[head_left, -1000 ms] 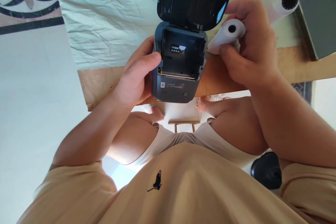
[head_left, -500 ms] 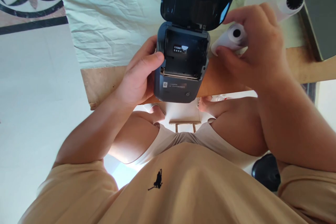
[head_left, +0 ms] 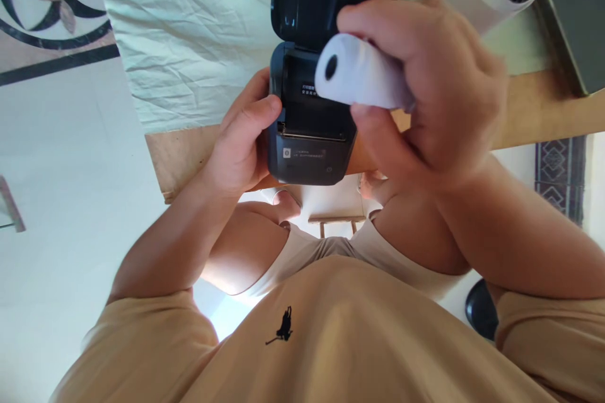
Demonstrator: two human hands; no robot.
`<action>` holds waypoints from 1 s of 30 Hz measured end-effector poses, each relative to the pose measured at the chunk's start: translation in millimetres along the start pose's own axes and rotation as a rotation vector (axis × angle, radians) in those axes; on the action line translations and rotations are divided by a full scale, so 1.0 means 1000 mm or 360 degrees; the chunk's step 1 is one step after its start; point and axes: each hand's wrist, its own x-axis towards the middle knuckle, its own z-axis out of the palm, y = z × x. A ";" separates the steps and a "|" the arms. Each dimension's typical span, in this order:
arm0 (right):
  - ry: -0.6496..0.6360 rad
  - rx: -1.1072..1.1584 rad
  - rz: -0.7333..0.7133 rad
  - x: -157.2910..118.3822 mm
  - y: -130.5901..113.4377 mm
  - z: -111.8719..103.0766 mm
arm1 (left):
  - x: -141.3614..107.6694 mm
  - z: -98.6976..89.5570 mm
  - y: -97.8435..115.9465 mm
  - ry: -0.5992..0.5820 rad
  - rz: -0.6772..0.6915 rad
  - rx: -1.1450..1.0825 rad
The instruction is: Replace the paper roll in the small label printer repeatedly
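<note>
At upper centre, the left hand [head_left: 242,135] grips a printer [head_left: 305,154] (its lid [head_left: 316,0] raised); the right hand [head_left: 447,85] pinches a white roll [head_left: 366,75] over it.

Left fingers [head_left: 253,86] hold dark printer [head_left: 302,160], lid [head_left: 316,3] open; right fingers [head_left: 378,16] grip white roll [head_left: 366,75], overlapping printer.

Pale green cloth [head_left: 184,31] lies over the wooden tabletop [head_left: 184,151]; light brightens the white floor [head_left: 70,182], with dark patterned tiles [head_left: 554,167] at right.
</note>
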 end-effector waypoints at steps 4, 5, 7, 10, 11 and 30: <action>-0.0049 -0.0376 -0.0363 0.006 -0.005 0.013 | 0.001 -0.002 -0.003 -0.0029 0.0047 -0.0028; -0.0058 -0.0409 -0.0337 0.007 -0.006 0.016 | 0.001 -0.001 -0.003 -0.0019 0.0066 -0.0026; -0.0050 -0.0507 -0.0319 0.008 -0.005 0.020 | 0.000 0.000 -0.003 0.0011 0.0097 -0.0017; -0.0019 -0.0609 -0.0311 0.006 -0.005 0.023 | -0.002 0.001 -0.002 0.0025 0.0086 -0.0012; -0.0029 -0.0621 -0.0294 0.005 -0.005 0.023 | -0.002 0.000 -0.001 0.0019 0.0073 -0.0010; 0.0000 -0.0537 -0.0191 0.007 -0.007 0.024 | -0.006 0.001 0.001 0.0014 0.0046 -0.0013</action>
